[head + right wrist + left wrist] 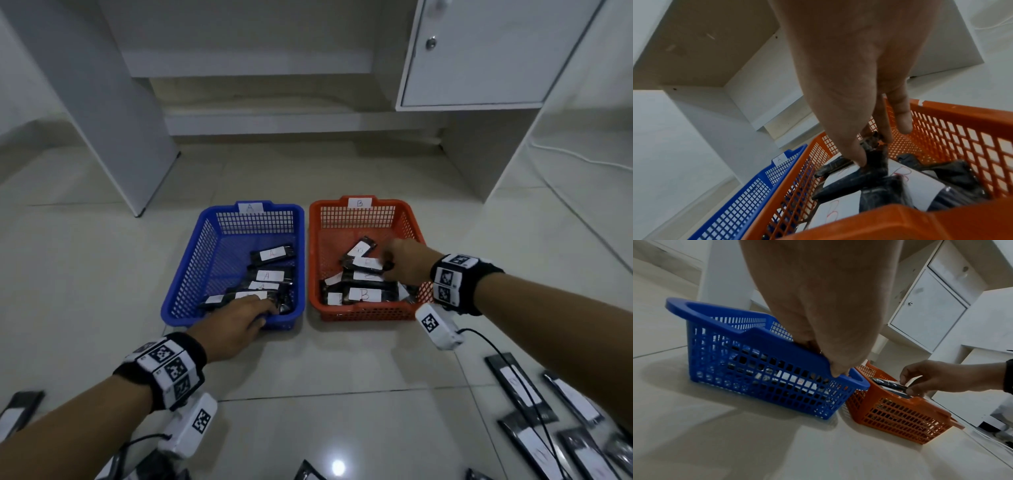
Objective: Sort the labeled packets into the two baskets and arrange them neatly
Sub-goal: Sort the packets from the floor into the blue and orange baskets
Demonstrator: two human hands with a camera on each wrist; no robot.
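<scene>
A blue basket [191, 260] labelled A holds several black packets with white A labels [272, 254]. Beside it on the right stands an orange basket [411, 219] labelled B, with several B packets [364, 294] piled loosely. My left hand [263, 308] reaches over the blue basket's near rim [777, 347], its fingers lying fairly straight on the nearest packet [251, 294]. My right hand [390, 263] is inside the orange basket [962, 129]. Its thumb and fingers pinch the end of a black packet [873, 162] lying on top of the pile.
Several loose packets [520, 387] lie on the tiled floor at the lower right, and one [17, 411] at the lower left. Camera cables trail across them. A white desk panel [113, 137] and a cabinet [479, 51] stand behind the baskets.
</scene>
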